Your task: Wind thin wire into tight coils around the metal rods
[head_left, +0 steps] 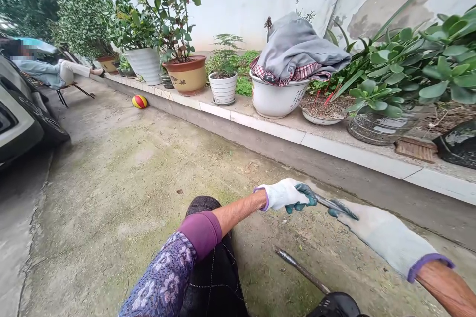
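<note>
My left hand (297, 195), in a white glove with teal-coated fingers, is closed around one end of a slim grey metal tool (336, 206); its exact kind does not show. The tool's pointed end reaches right, across my right hand (375, 225), which wears a matching glove with a purple cuff. My right fingers are mostly hidden behind the tool and the glove, so their grip does not show. Below both hands, a thin rod (303, 270) with a shiny dark end lies on the concrete, its lower end by a black shoe (336, 305).
A tiled ledge (267, 129) carries several potted plants, a white basin (277, 96) heaped with grey cloth (297, 47), and a wooden brush (415, 149). Further left are a red and yellow ball (140, 102), a parked vehicle (22, 104) and a seated person (40, 72).
</note>
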`<state>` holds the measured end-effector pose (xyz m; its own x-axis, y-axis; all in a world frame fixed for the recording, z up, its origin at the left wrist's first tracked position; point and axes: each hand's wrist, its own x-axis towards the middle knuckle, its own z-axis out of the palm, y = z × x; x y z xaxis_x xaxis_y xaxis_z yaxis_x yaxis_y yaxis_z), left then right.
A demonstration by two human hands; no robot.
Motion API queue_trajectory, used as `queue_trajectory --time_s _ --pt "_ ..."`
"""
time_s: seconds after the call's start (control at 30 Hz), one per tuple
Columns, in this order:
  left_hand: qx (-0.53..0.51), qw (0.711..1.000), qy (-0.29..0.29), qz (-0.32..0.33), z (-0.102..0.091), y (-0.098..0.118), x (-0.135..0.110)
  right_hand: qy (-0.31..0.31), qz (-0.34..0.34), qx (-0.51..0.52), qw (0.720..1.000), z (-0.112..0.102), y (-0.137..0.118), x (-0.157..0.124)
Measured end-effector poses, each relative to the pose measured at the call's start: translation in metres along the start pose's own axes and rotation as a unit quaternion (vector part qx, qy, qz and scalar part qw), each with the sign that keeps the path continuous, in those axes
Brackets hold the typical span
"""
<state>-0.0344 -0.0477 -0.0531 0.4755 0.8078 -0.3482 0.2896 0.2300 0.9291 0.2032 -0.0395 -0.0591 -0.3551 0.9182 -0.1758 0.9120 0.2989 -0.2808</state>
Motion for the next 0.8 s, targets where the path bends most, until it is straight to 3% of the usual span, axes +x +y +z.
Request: queue_trajectory --time_s 0.1,0.3,0.57,0.67,0.73,0.8 --pt "-0.062 0.998 0.020 -0.003 0.001 0.014 0.003 0.009 0.016 -0.001 1.000 -0.016 -0.005 -0.002" --pt "-0.091 0.993 0.047 0.051 0.005 0.034 0.002 0.106 0.025 0.009 0.994 -0.038 -0.013 -0.016" --pt "-0.080 0.993 -0.003 0.085 0.025 0.052 0.019 0.178 0.065 0.038 0.981 -0.055 0.027 -0.012" --pt "-0.077 0.993 -0.015 0.089 0.031 0.054 0.028 0.183 0.088 0.166 0.965 -0.064 0.032 -0.021" --pt "-0.071 0.994 -0.016 0.084 0.032 0.053 0.036 0.145 0.119 0.326 0.927 -0.070 0.028 -0.033" --pt "-0.051 0.995 -0.011 0.083 0.031 0.052 0.044 0.080 0.099 0.455 0.882 -0.073 0.021 -0.045"
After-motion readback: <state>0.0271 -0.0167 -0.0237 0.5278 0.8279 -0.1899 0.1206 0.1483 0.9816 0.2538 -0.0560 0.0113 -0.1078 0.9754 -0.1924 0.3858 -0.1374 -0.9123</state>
